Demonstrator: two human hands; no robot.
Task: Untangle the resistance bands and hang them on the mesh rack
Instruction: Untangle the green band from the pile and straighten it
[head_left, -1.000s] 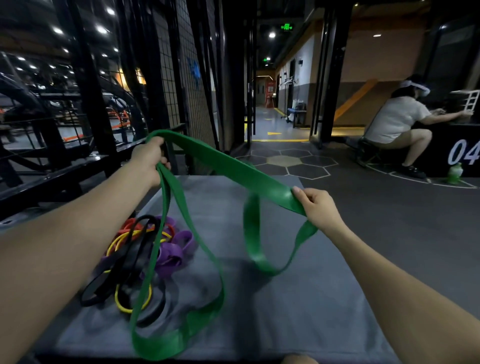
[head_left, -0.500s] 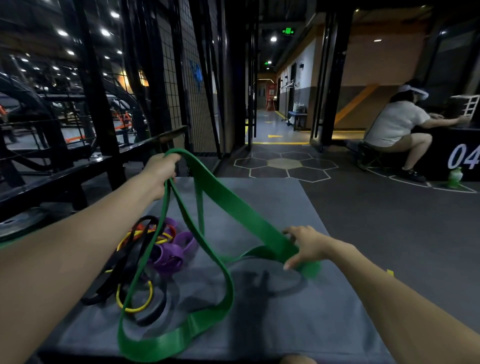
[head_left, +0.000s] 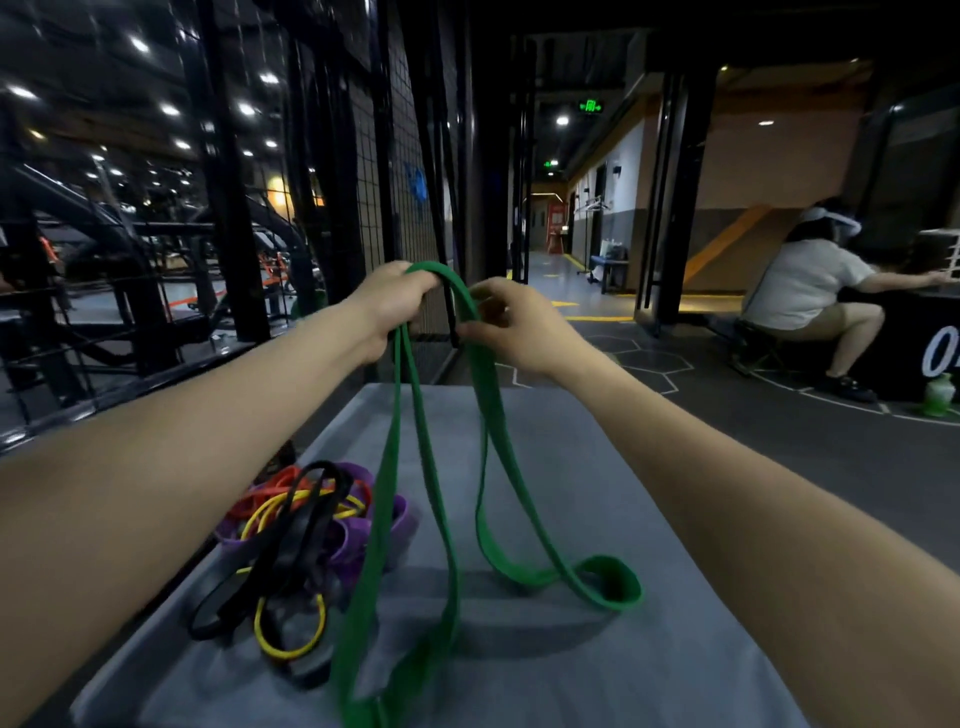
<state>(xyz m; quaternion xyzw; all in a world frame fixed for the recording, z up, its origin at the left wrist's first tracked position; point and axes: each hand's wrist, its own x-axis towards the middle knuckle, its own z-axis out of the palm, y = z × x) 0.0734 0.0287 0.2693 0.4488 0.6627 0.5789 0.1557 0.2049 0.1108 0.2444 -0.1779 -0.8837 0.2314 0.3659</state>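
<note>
A wide green resistance band (head_left: 493, 431) hangs in long loops from both raised hands down to the grey mat (head_left: 597, 649). My left hand (head_left: 395, 301) grips its top bend in a fist. Close beside it, my right hand (head_left: 506, 325) pinches the same band between thumb and fingers. A tangled pile of black, purple, yellow and orange bands (head_left: 301, 530) lies on the mat's left side, under my left forearm. The black mesh rack (head_left: 395, 171) rises just behind the hands.
Black steel frames and gym machines (head_left: 130, 270) fill the left. A person (head_left: 810, 291) squats at a black box on the right, a green bottle (head_left: 937, 397) beside it. A corridor (head_left: 561, 270) runs straight ahead over dark floor.
My right hand rose from the mat and came next to my left hand, taking the band near its top. The green band, spread wide before, now hangs in narrow loops.
</note>
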